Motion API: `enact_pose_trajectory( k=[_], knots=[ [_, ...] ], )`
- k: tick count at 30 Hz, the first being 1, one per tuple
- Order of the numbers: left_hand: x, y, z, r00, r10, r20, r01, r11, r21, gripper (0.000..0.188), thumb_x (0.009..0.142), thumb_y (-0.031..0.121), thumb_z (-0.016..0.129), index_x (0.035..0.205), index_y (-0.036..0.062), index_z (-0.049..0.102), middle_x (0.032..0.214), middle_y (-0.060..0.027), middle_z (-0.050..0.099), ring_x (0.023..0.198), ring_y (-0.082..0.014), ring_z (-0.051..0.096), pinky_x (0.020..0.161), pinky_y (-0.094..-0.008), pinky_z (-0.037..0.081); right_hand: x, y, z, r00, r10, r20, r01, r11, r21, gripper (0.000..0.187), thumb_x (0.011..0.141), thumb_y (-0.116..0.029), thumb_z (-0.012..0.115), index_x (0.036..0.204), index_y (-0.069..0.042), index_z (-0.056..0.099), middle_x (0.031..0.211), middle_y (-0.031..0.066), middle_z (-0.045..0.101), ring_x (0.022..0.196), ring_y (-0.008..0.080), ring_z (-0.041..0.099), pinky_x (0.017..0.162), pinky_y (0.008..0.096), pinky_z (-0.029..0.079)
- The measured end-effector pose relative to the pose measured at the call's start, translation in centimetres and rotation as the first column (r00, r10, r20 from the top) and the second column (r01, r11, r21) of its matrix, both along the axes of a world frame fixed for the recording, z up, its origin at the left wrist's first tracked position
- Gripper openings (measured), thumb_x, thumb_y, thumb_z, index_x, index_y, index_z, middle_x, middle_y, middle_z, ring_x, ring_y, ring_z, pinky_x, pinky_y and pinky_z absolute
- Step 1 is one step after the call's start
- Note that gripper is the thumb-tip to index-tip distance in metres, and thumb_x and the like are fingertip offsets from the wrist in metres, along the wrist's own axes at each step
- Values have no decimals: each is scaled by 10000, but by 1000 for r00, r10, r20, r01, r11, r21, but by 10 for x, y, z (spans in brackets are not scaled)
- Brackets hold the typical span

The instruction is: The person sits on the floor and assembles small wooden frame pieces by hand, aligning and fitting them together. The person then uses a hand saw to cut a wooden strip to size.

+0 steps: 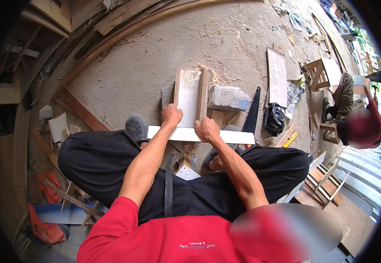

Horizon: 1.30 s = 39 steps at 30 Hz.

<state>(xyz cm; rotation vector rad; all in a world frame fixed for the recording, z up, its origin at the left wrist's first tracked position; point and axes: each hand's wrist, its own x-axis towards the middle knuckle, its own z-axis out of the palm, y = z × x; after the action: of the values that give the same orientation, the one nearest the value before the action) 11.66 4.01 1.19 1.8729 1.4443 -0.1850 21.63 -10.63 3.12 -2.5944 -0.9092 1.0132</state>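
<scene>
Between my knees a pale panel (188,93) with raised wooden strips along both long sides points away from me. My left hand (172,115) is closed at the near end of its left strip. Just to the right, my right hand (207,129) is closed at the near end of the right strip (202,94). A long white board (234,136) lies crosswise at the panel's near end, under my wrists. My fingertips are hidden, as is any contact between them and the white board.
A stone block (229,97) sits right of the panel, then a black saw blade (252,109), a black plastic bag (274,119) and a long pale board (277,76). Lumber (107,48) lines the far left. Another person (362,118) sits at the right beside a small wooden stool (320,73).
</scene>
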Motion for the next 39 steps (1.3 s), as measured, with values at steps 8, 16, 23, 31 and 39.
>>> enact_pose_trajectory(
  k=[8, 16, 23, 31, 39],
  knots=[
    [-2, 2, -4, 1000, -13, 6, 13, 1000, 25, 319, 802, 190, 606, 942, -81, 699, 978, -328, 665, 983, -448, 654, 929, -474, 499, -5, 4, -1, 1000, -6, -4, 6, 1000, -28, 511, 867, -379, 501, 922, 102, 664, 960, 340, 651, 953, 472, 638, 889, 490, 499],
    [4, 2, -10, 999, -19, -29, 19, 999, 29, 332, 798, 205, 619, 968, -67, 704, 990, -321, 666, 987, -445, 655, 911, -468, 516, -1, 6, 10, 1000, 3, -8, -3, 998, -62, 459, 880, -346, 504, 911, 82, 668, 948, 309, 668, 933, 445, 655, 868, 485, 511],
    [3, 0, -7, 996, -17, -83, 22, 998, 60, 385, 795, 271, 654, 960, -75, 696, 980, -317, 670, 978, -447, 657, 892, -466, 518, -4, 4, 6, 999, -47, -20, 47, 999, -19, 418, 856, -312, 516, 859, 68, 690, 890, 288, 683, 871, 419, 683, 803, 474, 545],
    [-2, 1, -32, 997, -25, -73, 38, 983, 179, 475, 735, 323, 739, 1001, -63, 661, 988, -272, 685, 958, -430, 665, 851, -477, 519, -2, 4, 2, 989, -131, -69, 131, 991, -7, 372, 823, -291, 566, 877, 55, 693, 899, 273, 691, 863, 415, 688, 781, 465, 553],
    [0, 0, -26, 996, -37, -81, 51, 981, 187, 416, 736, 251, 725, 991, -69, 647, 1002, -307, 667, 986, -451, 648, 885, -478, 508, -2, 3, -6, 985, -156, -77, 159, 987, 33, 336, 795, -259, 579, 879, 39, 712, 888, 251, 700, 864, 392, 696, 768, 450, 559]
  ],
)
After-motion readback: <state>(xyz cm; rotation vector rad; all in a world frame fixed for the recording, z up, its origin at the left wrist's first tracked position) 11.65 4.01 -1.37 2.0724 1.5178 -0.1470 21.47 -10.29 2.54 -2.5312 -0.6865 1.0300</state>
